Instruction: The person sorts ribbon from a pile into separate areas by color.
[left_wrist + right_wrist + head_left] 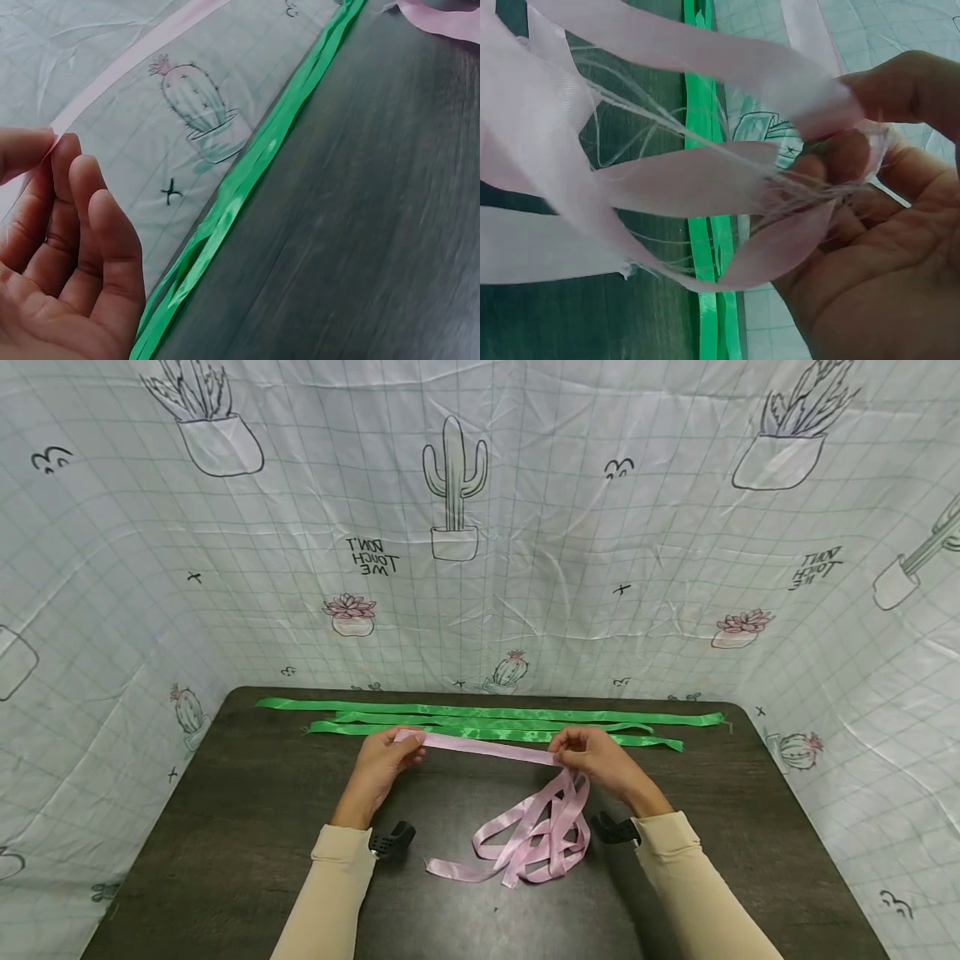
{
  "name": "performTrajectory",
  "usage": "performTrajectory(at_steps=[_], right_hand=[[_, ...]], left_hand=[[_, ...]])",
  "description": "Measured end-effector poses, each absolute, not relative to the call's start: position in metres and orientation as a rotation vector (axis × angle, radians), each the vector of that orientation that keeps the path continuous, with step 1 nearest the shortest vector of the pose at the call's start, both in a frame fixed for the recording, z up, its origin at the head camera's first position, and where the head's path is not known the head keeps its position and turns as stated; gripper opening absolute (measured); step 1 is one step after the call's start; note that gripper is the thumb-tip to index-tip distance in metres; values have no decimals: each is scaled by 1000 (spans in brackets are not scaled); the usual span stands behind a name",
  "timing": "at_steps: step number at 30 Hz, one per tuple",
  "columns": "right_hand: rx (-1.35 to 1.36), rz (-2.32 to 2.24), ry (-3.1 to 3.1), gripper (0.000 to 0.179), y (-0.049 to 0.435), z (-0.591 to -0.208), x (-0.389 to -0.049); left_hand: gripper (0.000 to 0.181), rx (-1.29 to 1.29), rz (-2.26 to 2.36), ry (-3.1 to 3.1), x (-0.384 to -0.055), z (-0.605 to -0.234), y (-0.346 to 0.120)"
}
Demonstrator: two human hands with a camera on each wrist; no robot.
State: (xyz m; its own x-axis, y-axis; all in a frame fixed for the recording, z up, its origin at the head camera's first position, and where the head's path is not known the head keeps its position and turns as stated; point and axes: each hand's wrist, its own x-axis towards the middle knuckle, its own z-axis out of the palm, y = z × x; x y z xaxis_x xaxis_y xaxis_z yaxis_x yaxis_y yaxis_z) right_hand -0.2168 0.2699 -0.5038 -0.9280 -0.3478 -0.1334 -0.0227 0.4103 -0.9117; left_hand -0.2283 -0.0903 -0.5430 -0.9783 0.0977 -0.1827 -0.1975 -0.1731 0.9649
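Note:
A length of pink satin ribbon point(487, 748) is stretched between both hands above the dark table. My left hand point(382, 764) pinches it between thumb and forefinger; the left wrist view shows the other fingers loosely bent beside the pink ribbon point(112, 75). At the other end, my right hand point(596, 762) pinches the ribbon, and the rest of it hangs below in a tangle of loops point(551, 835). In the right wrist view, frayed threads trail from the looped ribbon point(682, 180) by the right hand's fingers point(907, 86).
Several green ribbons point(480, 710) lie side by side along the far edge of the dark table point(247, 827). Behind and at both sides hangs a white grid-patterned cloth point(555, 568) printed with cacti. Each wrist wears a black strap point(392, 841).

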Motion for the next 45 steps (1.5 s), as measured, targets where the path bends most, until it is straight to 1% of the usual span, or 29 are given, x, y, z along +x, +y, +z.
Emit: performTrajectory(at_steps=[11,18,25,35,40,45], right_hand=[[-369,-1381,2499,8,270,-496,-218],[-372,-1366,2623,8,264,-496,-218],[-336,-1428,2657,7,260,-495,-217],[-320,-1431,2698,15,261,-496,-218],[-283,-1407,2714,10,265,-495,-217],[-212,-1385,2718,9,270,-493,-213]], left_hand=[[9,-150,2316,1858,-224,-535,-114],[11,-166,2325,1871,-221,-531,-118],[6,-164,2357,1847,-218,-525,-124],[10,-232,2442,1793,-216,-522,-141],[11,-271,2453,1798,-214,-524,-151],[9,-346,2459,1783,-209,-527,-162]])
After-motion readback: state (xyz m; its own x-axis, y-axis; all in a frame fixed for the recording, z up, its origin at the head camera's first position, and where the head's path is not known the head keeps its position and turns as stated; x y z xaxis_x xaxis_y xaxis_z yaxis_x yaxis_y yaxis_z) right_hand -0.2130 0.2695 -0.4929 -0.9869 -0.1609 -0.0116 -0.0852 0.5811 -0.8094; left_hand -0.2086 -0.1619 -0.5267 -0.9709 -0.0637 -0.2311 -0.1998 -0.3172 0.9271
